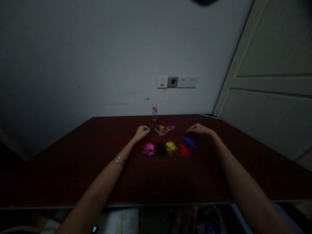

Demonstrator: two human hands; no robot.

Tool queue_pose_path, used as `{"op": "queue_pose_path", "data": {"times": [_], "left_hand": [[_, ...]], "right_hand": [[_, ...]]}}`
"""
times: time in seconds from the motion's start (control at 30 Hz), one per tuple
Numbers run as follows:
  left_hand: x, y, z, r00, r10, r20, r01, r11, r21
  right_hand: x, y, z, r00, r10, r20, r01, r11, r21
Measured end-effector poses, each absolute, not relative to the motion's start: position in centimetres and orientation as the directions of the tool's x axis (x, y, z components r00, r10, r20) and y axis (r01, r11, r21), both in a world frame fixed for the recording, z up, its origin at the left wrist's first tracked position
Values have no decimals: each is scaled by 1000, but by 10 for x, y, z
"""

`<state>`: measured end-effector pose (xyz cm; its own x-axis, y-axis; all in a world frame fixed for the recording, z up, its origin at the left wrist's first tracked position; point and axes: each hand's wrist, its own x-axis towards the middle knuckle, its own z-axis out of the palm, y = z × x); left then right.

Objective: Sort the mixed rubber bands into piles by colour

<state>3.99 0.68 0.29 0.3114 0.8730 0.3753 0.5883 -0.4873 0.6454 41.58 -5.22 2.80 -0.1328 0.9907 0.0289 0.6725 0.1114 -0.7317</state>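
Note:
Small elastic bands lie on a dark red table. A mixed-colour pile (162, 129) spreads at the back. In front of it sit separate piles: pink (149, 149), black (160, 149), yellow (171, 147), red (184, 150) and blue (189, 141). My left hand (142, 132) is at the left edge of the mixed pile, its fingers pinched together; what they hold is too small to make out. My right hand (198, 129) hovers just behind the blue pile, to the right of the mixed one, with fingertips closed; anything between them cannot be made out.
A clear bottle with a pink top (154, 113) stands behind the mixed pile, near the wall. Sockets (187, 82) are on the wall above. A pale panelled door (275, 81) is at the right. Below the table's front edge (151, 204) an open space holds various items.

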Motion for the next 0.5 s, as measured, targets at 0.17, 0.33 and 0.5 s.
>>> {"op": "queue_pose_path", "data": {"times": [0.17,0.33,0.5], "left_hand": [[59,3,11,466,801,377,618,-599,509],[81,-11,25,607,750,263,637,-657,402],[96,-25,35,662,719,210,690,-695,204]], "right_hand": [[413,-41,4,20,992,122,540,92,-836],[416,-32,-15,137,969,203,520,104,-848],[418,-25,-25,160,948,274,553,144,-821]]}}
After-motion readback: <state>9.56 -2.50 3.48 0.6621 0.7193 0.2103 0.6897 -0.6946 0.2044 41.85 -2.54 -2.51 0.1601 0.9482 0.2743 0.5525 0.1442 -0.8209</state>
